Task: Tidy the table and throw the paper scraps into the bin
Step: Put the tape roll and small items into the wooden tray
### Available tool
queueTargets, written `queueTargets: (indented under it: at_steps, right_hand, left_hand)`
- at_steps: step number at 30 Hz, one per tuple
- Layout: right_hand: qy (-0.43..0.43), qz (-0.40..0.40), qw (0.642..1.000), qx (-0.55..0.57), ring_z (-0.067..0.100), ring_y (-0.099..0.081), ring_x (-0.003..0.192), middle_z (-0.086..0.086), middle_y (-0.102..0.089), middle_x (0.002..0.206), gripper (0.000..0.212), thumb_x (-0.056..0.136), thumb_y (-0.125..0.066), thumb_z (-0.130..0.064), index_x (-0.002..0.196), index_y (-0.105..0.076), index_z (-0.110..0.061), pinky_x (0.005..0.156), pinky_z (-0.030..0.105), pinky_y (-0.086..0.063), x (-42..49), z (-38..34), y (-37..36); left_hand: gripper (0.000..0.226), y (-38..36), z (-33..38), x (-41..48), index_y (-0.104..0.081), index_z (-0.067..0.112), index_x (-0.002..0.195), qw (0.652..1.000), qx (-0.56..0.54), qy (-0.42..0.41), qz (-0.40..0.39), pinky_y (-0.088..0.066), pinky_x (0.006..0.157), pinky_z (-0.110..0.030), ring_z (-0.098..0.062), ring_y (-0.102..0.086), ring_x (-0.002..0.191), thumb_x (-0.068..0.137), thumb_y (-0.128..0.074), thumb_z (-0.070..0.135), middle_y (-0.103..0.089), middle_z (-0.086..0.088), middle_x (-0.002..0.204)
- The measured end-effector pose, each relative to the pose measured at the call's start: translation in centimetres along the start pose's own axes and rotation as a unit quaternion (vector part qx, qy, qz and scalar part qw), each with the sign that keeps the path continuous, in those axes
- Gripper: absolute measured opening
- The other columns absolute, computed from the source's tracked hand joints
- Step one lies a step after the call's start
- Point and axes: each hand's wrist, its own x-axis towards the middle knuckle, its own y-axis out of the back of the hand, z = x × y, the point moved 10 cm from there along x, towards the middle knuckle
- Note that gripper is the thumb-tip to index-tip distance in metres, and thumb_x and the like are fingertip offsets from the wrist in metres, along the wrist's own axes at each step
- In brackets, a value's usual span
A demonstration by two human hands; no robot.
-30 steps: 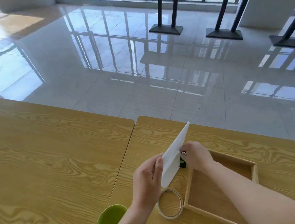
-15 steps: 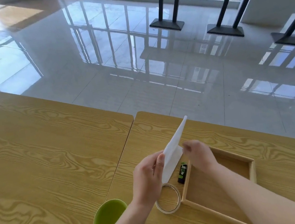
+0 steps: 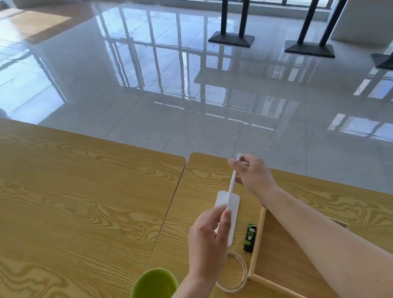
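Both hands hold one white paper sheet above the wooden table. My left hand pinches its near end; my right hand pinches its far end. The sheet is seen nearly edge-on along its upper part and hangs flat lower down. A small green bin stands at the near edge, left of my left forearm.
A roll of clear tape lies flat under my left hand. A green-and-black glue stick lies beside the rim of a shallow wooden tray. A seam separates two tabletops. Beyond the table edge is glossy floor with other tables.
My right hand has moved away from the tray and up to the sheet's far tip. The sheet has turned nearly edge-on. The glue stick is now uncovered.
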Motion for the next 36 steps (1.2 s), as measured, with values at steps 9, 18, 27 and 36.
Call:
queueTargets:
  at_steps: [9, 18, 27, 36]
  right_hand:
    - [0.027, -0.007, 0.999, -0.035, 0.031, -0.068, 0.085, 0.01, -0.067, 0.081, 0.027, 0.097, -0.057, -0.04, 0.092, -0.066, -0.015, 0.084, 0.056, -0.057, 2.4, -2.4, -3.0]
    - [0.035, -0.006, 0.998, -0.053, 0.041, -0.067, 0.089, 0.024, -0.067, 0.09, 0.033, 0.097, -0.054, -0.037, 0.09, -0.063, -0.006, 0.082, 0.06, -0.056, 5.4, -5.3, -6.1]
    - [0.034, 0.003, 0.998, -0.052, 0.037, -0.066, 0.082, 0.009, -0.059, 0.074, 0.032, 0.095, -0.054, -0.036, 0.085, -0.062, -0.006, 0.079, 0.058, -0.058, 8.2, -6.6, -8.0]
    - [0.04, 0.009, 0.998, -0.052, 0.042, -0.065, 0.088, 0.01, -0.059, 0.074, 0.036, 0.094, -0.053, -0.037, 0.087, -0.062, -0.003, 0.079, 0.06, -0.057, 10.6, -7.1, -9.1]
  left_hand:
    - [0.025, 1.1, -0.9, 1.7, -0.066, 0.041, 0.113, 0.997, -0.051, 0.043, 0.049, -0.046, 0.081, -0.007, 0.008, -0.061, 0.103, 0.093, -0.052, 0.049, -0.068, 0.028, 0.102]
    - [0.03, 3.2, -2.7, 5.4, -0.07, 0.031, 0.119, 0.993, -0.072, 0.059, 0.068, -0.052, 0.083, -0.024, -0.005, -0.065, 0.1, 0.098, -0.052, 0.042, -0.073, 0.015, 0.102]
    - [0.02, 5.1, -3.6, 8.2, -0.068, 0.055, 0.099, 0.99, -0.072, 0.053, 0.106, -0.052, 0.079, -0.036, -0.017, -0.064, 0.089, 0.094, -0.048, 0.057, -0.072, 0.0, 0.09]
    - [0.027, 5.6, -4.9, 10.5, -0.07, 0.037, 0.118, 0.989, -0.084, 0.074, 0.101, -0.054, 0.088, -0.035, -0.008, -0.065, 0.099, 0.098, -0.054, 0.043, -0.074, 0.011, 0.099]
